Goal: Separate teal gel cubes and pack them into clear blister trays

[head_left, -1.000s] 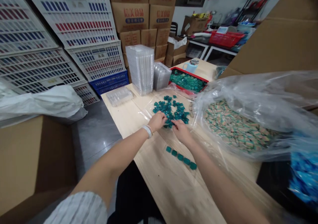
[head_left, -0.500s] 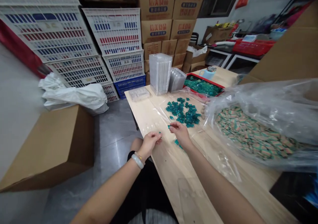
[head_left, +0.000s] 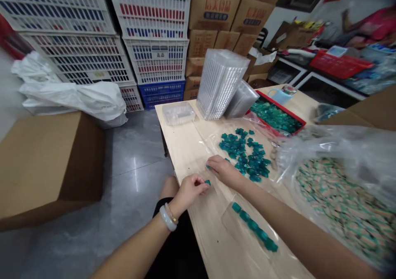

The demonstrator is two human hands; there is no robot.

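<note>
My left hand point(head_left: 193, 189) pinches a small teal gummy candy point(head_left: 207, 183) between thumb and fingertips at the near table edge. Just beyond it, my right hand point(head_left: 223, 169) is closed with its fingers pointing down, and a bit of teal candy point(head_left: 208, 167) shows at the fingertips. Below my right forearm lies a clear plastic tray point(head_left: 227, 218) with several teal candies in a slanting row. A loose pile of teal candies point(head_left: 255, 159) rests on clear plastic film past my right hand.
Clear trays stand in a tall stack point(head_left: 219, 85), with one flat tray point(head_left: 178, 113) beside it. Further right are a red tray point(head_left: 301, 126) of teal candies, a blue mug point(head_left: 280, 96) and a plastic bag point(head_left: 287, 163) of striped pieces. Behind, a person point(head_left: 375, 25) is partly visible.
The view has shifted, and the tray with its row of candies now shows beneath my right forearm. My right hand has turned downward; my left still pinches a candy.
</note>
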